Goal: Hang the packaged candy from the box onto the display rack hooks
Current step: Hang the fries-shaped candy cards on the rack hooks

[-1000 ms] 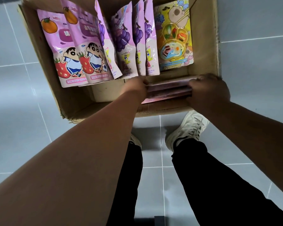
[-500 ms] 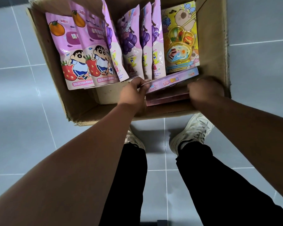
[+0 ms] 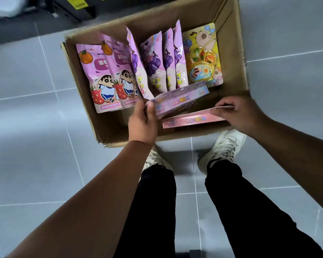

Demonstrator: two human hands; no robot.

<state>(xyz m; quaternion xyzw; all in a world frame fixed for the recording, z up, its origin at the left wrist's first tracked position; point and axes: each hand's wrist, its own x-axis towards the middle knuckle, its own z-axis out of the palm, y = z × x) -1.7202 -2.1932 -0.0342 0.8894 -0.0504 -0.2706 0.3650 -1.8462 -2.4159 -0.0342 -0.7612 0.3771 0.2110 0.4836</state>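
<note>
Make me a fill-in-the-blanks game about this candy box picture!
1. The left hand grips a flat candy pack, tilted up inside a box made of ___.
2. The right hand holds a second flat pack, coloured ___.
3. The purple pouches picture bunches of ___.
4. The blister pack is mostly ___.
Missing words: cardboard, pink, grapes, yellow.

I am finding the cardboard box (image 3: 231, 43) matt and rough-edged. The plastic candy pouches (image 3: 153, 60), upper centre, and the pink packets (image 3: 181, 99) are gleaming glossy. The floor tiles (image 3: 35, 146) are showing smooth.
</note>
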